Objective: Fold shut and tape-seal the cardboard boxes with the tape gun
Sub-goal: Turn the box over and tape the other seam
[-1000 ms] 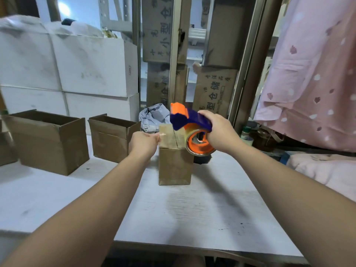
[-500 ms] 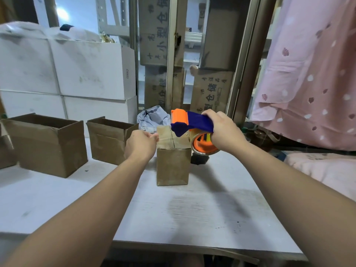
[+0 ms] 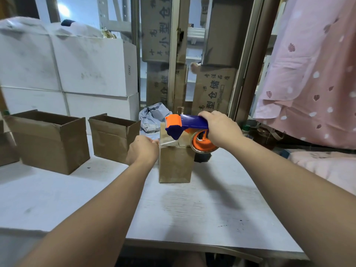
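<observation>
The tape gun [image 3: 189,122] has a dark blue body, an orange head and an orange reel. The small box [image 3: 175,164] is plain brown, like the two open boxes [image 3: 52,143] to the left. The table [image 3: 192,209] is white with grey scuffs. The far left cartons [image 3: 90,64] are white, and the cloth [image 3: 308,83] on the right is pink with white dots and dark red leaf marks

My right hand [image 3: 221,130] now holds the tape gun [image 3: 185,125] level; a second ago it tilted. A strip of clear tape [image 3: 164,141] now shows, stretched from its mouth to my left hand [image 3: 143,149] at the box's [image 3: 175,162] top left edge.
</observation>
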A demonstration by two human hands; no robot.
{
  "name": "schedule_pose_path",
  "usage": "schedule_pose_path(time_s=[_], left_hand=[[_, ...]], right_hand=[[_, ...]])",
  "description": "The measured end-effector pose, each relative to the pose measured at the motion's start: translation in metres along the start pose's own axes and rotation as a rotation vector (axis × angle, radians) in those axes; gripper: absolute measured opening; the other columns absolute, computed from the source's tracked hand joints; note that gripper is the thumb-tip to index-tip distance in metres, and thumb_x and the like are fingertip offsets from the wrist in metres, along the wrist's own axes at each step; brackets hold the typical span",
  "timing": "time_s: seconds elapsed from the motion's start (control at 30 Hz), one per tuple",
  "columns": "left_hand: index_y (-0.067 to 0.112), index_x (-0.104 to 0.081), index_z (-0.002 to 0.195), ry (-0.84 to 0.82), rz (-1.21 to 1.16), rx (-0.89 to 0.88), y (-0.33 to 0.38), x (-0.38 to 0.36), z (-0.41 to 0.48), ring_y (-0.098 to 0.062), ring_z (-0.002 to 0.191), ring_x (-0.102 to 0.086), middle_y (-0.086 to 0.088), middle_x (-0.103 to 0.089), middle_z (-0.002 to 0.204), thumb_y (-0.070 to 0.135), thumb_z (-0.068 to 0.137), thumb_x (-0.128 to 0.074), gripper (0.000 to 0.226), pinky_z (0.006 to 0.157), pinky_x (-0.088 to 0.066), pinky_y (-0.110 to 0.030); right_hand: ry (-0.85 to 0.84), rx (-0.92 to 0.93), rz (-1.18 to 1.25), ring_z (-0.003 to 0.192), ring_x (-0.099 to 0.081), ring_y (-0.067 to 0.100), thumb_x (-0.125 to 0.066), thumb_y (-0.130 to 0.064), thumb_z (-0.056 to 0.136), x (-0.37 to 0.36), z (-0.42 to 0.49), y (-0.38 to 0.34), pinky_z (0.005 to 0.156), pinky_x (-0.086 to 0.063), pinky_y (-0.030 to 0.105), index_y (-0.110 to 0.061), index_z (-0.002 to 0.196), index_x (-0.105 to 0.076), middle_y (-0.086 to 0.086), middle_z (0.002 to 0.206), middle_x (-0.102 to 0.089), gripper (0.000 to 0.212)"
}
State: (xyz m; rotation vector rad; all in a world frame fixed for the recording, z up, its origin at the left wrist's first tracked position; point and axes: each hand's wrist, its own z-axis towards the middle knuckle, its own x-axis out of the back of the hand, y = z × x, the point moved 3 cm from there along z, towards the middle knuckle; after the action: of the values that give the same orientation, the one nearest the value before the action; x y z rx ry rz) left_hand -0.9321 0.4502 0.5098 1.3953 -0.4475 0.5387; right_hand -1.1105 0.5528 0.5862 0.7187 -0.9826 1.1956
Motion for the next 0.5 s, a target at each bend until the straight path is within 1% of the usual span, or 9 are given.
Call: schedule_pose_path(time_s=[0.13,0.2,0.3,0.4,0.5], left_hand=[[0.017,-0.071,0.092,-0.053,-0.095,0.015,-0.005,-0.006,0.004,-0.029,0.086,-0.062,-0.007,-0.068,0.094,0.038,0.091,-0.056,0.026,0.066,-0.042,-0.028],[0.015,-0.072,0.089,-0.067,-0.153,0.037,-0.007,-0.008,0.005,-0.028,0.084,-0.061,-0.007,-0.068,0.092,0.036,0.09,-0.058,0.026,0.067,-0.043,-0.028],[0.013,-0.07,0.082,-0.078,-0.211,0.074,-0.011,-0.01,0.008,-0.027,0.081,-0.06,-0.007,-0.068,0.089,0.033,0.088,-0.06,0.024,0.067,-0.043,-0.029],[0.012,-0.07,0.082,-0.087,-0.232,0.094,-0.012,-0.012,0.01,-0.025,0.076,-0.059,-0.007,-0.067,0.086,0.033,0.088,-0.061,0.023,0.066,-0.043,-0.03],[0.008,-0.071,0.081,-0.109,-0.262,0.113,-0.012,-0.014,0.01,-0.023,0.065,-0.053,-0.007,-0.065,0.078,0.029,0.087,-0.062,0.024,0.061,-0.039,-0.027]], right_hand=[[-0.012,-0.018,0.012,0.112,-0.051,0.025,-0.061,-0.005,0.085,-0.001,0.001,0.001,0.083,-0.051,0.036,-0.029,0.142,-0.036,0.005,0.126,-0.051,0.066],[-0.015,-0.02,0.012,0.113,-0.05,0.025,-0.061,-0.006,0.086,0.0,0.002,0.001,0.083,-0.05,0.035,-0.029,0.143,-0.034,0.006,0.128,-0.05,0.067],[-0.005,-0.01,0.004,0.113,-0.05,0.025,-0.06,-0.006,0.087,-0.001,0.003,0.0,0.08,-0.048,0.033,-0.029,0.144,-0.034,0.005,0.128,-0.05,0.066],[-0.011,-0.017,-0.003,0.112,-0.051,0.025,-0.061,-0.007,0.087,-0.003,0.006,-0.001,0.078,-0.048,0.034,-0.03,0.144,-0.034,0.005,0.128,-0.05,0.067],[-0.013,-0.023,-0.006,0.111,-0.052,0.025,-0.061,-0.007,0.087,-0.004,0.008,0.0,0.078,-0.048,0.034,-0.031,0.144,-0.034,0.005,0.127,-0.051,0.067]])
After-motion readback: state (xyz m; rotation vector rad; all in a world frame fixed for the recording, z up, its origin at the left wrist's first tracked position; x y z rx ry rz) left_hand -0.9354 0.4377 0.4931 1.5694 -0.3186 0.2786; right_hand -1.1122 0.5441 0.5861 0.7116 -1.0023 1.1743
